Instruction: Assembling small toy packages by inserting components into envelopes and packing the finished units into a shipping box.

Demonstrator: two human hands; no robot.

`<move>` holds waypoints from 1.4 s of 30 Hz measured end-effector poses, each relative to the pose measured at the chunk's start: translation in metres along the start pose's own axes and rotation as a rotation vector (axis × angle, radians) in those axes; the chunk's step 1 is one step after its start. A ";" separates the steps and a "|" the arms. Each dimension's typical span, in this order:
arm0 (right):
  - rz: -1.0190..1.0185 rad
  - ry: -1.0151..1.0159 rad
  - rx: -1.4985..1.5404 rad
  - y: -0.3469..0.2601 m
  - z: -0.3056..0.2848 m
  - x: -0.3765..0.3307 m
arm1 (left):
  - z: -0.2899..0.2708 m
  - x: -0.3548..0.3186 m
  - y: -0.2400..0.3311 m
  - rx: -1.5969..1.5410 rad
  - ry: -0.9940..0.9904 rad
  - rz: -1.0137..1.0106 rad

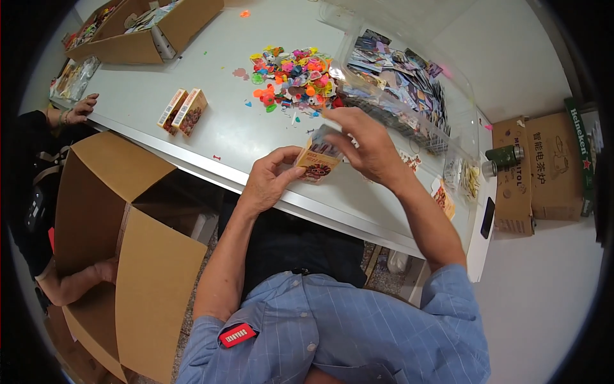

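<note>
Both hands, left hand (267, 179) and right hand (361, 144), gripping small printed box (318, 160) before toy pile (294, 77).

Both hands meet, left hand (267, 179) fingers curled, right hand (361, 144) above.

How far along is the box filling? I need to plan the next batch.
Done: two small printed boxes lie closed, side by side on the white table. In hand: the left hand holds another small box while the right hand works at its open top. Left: a pile of colourful small toys and a clear bag of cards remain unpacked.
</note>
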State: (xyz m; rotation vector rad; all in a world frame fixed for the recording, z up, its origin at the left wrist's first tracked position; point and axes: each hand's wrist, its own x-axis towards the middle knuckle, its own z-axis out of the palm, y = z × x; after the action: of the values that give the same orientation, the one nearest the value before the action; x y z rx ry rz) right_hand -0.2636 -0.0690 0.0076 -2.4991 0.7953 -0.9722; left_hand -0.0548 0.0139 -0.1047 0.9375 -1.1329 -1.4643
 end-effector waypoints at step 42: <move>0.856 0.149 -0.251 0.080 -0.106 -0.176 | 0.010 0.002 0.004 0.001 0.121 0.011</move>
State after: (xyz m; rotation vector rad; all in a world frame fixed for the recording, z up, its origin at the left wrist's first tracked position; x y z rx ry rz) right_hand -0.4746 -0.0358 -0.0458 -1.9105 1.9052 -0.7579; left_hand -0.0641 0.0136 -0.0980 1.0048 -1.0490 -1.3791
